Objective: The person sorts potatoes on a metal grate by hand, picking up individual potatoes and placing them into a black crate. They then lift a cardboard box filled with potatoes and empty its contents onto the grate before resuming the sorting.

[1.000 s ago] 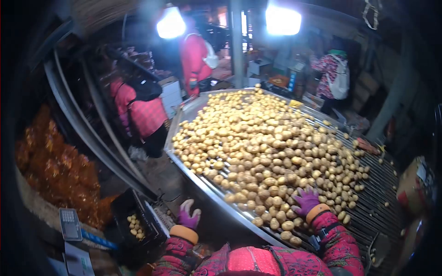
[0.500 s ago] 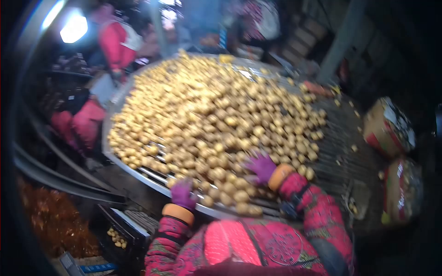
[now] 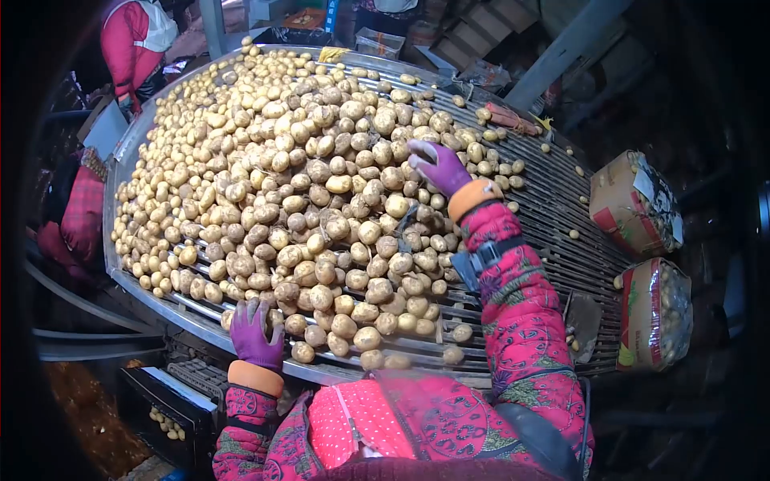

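Observation:
A large heap of potatoes (image 3: 321,192) covers much of a slatted metal table (image 3: 553,216) with a raised rim. My left hand (image 3: 257,333), in a purple glove with an orange cuff, rests at the near rim against potatoes at the heap's edge, its fingers apart. Farther out, my right hand (image 3: 439,166), gloved the same way, is over the right side of the heap. Its fingers are curved and spread, with no potato visible between them. A dark scrap (image 3: 407,224) lies among the potatoes below my right hand.
Two cardboard boxes (image 3: 630,200) (image 3: 654,317) stand at the right end. A red bundle (image 3: 512,120) lies near the far rim beside a slanted post (image 3: 565,56). Co-workers in red clothing (image 3: 132,48) are at the left. A black crate (image 3: 164,417) holding potatoes sits at lower left.
My right hand has moved away from my body and up over the heap. My left hand has shifted left along the near rim. The whole view has shifted and become sharper.

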`<action>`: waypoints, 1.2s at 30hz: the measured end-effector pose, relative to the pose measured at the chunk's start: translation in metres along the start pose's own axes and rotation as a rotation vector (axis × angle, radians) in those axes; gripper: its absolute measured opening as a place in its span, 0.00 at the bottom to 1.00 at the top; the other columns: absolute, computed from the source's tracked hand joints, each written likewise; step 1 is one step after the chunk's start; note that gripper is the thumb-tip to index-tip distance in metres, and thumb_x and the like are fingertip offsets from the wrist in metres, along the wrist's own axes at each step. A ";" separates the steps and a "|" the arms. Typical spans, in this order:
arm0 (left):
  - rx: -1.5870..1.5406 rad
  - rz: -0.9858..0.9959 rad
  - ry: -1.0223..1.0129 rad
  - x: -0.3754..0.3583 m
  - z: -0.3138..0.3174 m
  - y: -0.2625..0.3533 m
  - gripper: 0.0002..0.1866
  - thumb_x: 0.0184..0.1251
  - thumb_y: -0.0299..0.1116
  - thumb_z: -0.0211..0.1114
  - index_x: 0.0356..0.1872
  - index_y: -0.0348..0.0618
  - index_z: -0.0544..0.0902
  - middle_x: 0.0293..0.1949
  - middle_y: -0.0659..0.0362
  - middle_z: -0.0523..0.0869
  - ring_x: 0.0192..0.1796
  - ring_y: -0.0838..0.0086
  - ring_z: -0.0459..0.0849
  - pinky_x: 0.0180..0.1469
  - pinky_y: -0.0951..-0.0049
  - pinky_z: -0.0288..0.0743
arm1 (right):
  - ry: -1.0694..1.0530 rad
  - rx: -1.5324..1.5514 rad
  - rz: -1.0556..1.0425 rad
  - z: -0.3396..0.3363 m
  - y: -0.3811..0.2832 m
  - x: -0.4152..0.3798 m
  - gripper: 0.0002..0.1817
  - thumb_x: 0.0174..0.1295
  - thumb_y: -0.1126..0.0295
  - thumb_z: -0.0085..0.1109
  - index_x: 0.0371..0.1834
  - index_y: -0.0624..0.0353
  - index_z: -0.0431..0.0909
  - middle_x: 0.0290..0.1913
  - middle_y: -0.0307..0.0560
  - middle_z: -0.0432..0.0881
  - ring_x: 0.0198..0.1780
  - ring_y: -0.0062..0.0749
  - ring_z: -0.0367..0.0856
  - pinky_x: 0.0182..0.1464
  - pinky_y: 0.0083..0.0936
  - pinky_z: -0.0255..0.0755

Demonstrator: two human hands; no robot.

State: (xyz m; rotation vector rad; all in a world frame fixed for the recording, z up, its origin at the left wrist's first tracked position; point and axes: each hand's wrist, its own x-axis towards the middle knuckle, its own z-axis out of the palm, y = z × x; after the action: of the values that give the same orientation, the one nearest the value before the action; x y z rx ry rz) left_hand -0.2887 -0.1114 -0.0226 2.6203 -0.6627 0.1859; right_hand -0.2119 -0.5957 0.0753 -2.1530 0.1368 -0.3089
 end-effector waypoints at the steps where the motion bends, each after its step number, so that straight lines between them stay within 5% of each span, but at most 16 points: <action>1: -0.003 -0.001 0.002 0.000 -0.002 0.002 0.30 0.49 0.37 0.72 0.58 0.47 0.78 0.62 0.50 0.76 0.69 0.47 0.66 0.69 0.47 0.58 | 0.011 -0.187 -0.050 0.001 0.007 0.017 0.26 0.61 0.57 0.65 0.60 0.58 0.77 0.54 0.55 0.84 0.53 0.42 0.84 0.56 0.33 0.75; 2: -0.004 -0.003 0.006 0.000 -0.003 0.002 0.31 0.49 0.37 0.72 0.58 0.47 0.78 0.61 0.50 0.76 0.69 0.47 0.66 0.69 0.47 0.58 | 0.025 -0.371 -0.103 0.004 0.013 0.032 0.27 0.60 0.54 0.65 0.60 0.56 0.77 0.54 0.56 0.83 0.53 0.44 0.84 0.56 0.35 0.75; 3: 0.000 0.009 0.010 0.001 -0.003 0.001 0.31 0.48 0.37 0.72 0.58 0.47 0.78 0.61 0.50 0.76 0.69 0.48 0.66 0.69 0.47 0.58 | -0.045 -0.288 0.080 0.010 0.013 0.043 0.28 0.60 0.50 0.64 0.60 0.53 0.78 0.56 0.57 0.81 0.56 0.49 0.81 0.58 0.37 0.73; 6: 0.002 0.000 -0.008 0.001 -0.004 0.002 0.31 0.48 0.36 0.72 0.59 0.47 0.77 0.60 0.51 0.77 0.69 0.48 0.67 0.69 0.48 0.58 | -0.130 -0.619 -0.034 0.031 0.031 0.066 0.26 0.62 0.48 0.61 0.56 0.55 0.79 0.55 0.54 0.81 0.51 0.48 0.82 0.55 0.37 0.74; 10: 0.009 -0.009 -0.012 0.000 -0.003 0.004 0.31 0.49 0.36 0.72 0.58 0.46 0.78 0.60 0.52 0.77 0.69 0.48 0.67 0.69 0.48 0.59 | -0.099 -0.620 0.099 0.048 0.049 0.083 0.24 0.62 0.47 0.59 0.48 0.56 0.81 0.45 0.54 0.85 0.47 0.50 0.83 0.52 0.39 0.75; 12: 0.004 -0.009 -0.005 0.000 -0.003 0.002 0.30 0.49 0.36 0.71 0.58 0.46 0.78 0.59 0.51 0.78 0.69 0.48 0.67 0.69 0.48 0.59 | -0.323 -0.567 0.131 0.037 0.037 0.069 0.24 0.62 0.45 0.59 0.46 0.55 0.82 0.42 0.55 0.85 0.47 0.49 0.84 0.50 0.39 0.75; 14: 0.001 -0.011 -0.005 0.001 -0.003 0.000 0.30 0.49 0.36 0.71 0.58 0.45 0.78 0.59 0.50 0.78 0.69 0.48 0.67 0.69 0.48 0.59 | -0.390 -0.549 0.154 0.034 0.029 0.050 0.28 0.62 0.39 0.55 0.52 0.51 0.80 0.50 0.55 0.84 0.53 0.52 0.81 0.56 0.42 0.73; 16: -0.011 -0.012 -0.015 -0.002 -0.001 0.001 0.30 0.50 0.36 0.71 0.58 0.45 0.78 0.59 0.50 0.78 0.69 0.48 0.67 0.69 0.48 0.59 | -0.337 -0.626 -0.054 0.040 0.034 0.021 0.30 0.62 0.41 0.56 0.62 0.46 0.76 0.61 0.55 0.77 0.61 0.54 0.75 0.63 0.42 0.69; 19: -0.033 -0.005 0.015 -0.001 -0.001 0.001 0.29 0.50 0.35 0.71 0.58 0.45 0.78 0.60 0.50 0.78 0.69 0.47 0.67 0.69 0.48 0.58 | -0.457 -0.489 -0.134 0.031 0.033 -0.015 0.29 0.63 0.44 0.55 0.64 0.44 0.74 0.65 0.54 0.73 0.66 0.52 0.70 0.67 0.43 0.66; 23: -0.032 0.012 0.002 -0.002 0.000 -0.003 0.29 0.51 0.35 0.70 0.59 0.45 0.77 0.60 0.51 0.77 0.69 0.48 0.67 0.69 0.48 0.58 | -0.450 -0.755 -0.134 0.030 0.024 -0.080 0.38 0.55 0.39 0.60 0.69 0.38 0.70 0.79 0.48 0.52 0.73 0.62 0.57 0.72 0.49 0.57; 26: -0.025 0.025 0.013 -0.002 -0.002 0.000 0.28 0.53 0.35 0.70 0.59 0.46 0.77 0.60 0.51 0.77 0.69 0.48 0.67 0.69 0.48 0.58 | -0.511 -0.920 -0.205 0.024 0.000 -0.125 0.39 0.53 0.39 0.61 0.70 0.38 0.70 0.79 0.43 0.53 0.74 0.66 0.53 0.72 0.57 0.54; 30: -0.015 0.025 -0.021 -0.001 -0.005 0.002 0.29 0.52 0.33 0.70 0.60 0.46 0.76 0.61 0.51 0.77 0.70 0.46 0.66 0.70 0.48 0.59 | -0.711 -0.659 -0.196 -0.002 0.018 -0.142 0.40 0.54 0.37 0.60 0.71 0.36 0.68 0.77 0.43 0.57 0.73 0.74 0.51 0.71 0.64 0.51; 31: -0.010 0.031 -0.015 0.000 -0.004 0.001 0.30 0.52 0.32 0.70 0.60 0.47 0.76 0.61 0.51 0.77 0.70 0.46 0.67 0.70 0.48 0.58 | -0.784 -0.621 0.076 -0.015 -0.032 -0.133 0.36 0.58 0.41 0.60 0.69 0.40 0.71 0.74 0.46 0.64 0.71 0.65 0.60 0.71 0.57 0.56; 32: -0.011 0.031 -0.015 0.000 -0.003 0.001 0.30 0.52 0.32 0.70 0.60 0.47 0.76 0.61 0.51 0.77 0.70 0.46 0.67 0.70 0.48 0.58 | -0.889 -0.304 0.068 -0.027 -0.023 -0.117 0.30 0.63 0.48 0.61 0.66 0.49 0.75 0.66 0.51 0.75 0.68 0.44 0.71 0.69 0.43 0.63; 34: -0.034 0.029 0.013 0.001 -0.002 0.001 0.28 0.54 0.34 0.69 0.59 0.46 0.78 0.60 0.51 0.78 0.69 0.46 0.68 0.69 0.47 0.58 | -0.909 -0.173 0.195 -0.041 -0.022 -0.085 0.23 0.64 0.54 0.62 0.58 0.53 0.80 0.54 0.50 0.84 0.56 0.37 0.81 0.59 0.35 0.73; 36: -0.033 0.025 0.003 0.002 -0.006 0.004 0.28 0.52 0.34 0.70 0.58 0.45 0.78 0.59 0.51 0.79 0.68 0.46 0.69 0.69 0.46 0.59 | -0.706 -0.219 0.133 -0.041 -0.003 -0.037 0.18 0.65 0.59 0.61 0.55 0.54 0.82 0.48 0.49 0.86 0.49 0.30 0.83 0.55 0.31 0.75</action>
State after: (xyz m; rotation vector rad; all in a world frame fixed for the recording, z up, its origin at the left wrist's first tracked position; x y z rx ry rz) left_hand -0.2887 -0.1125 -0.0152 2.5803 -0.6923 0.1852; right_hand -0.2585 -0.6191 0.0941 -2.3251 -0.0958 0.5683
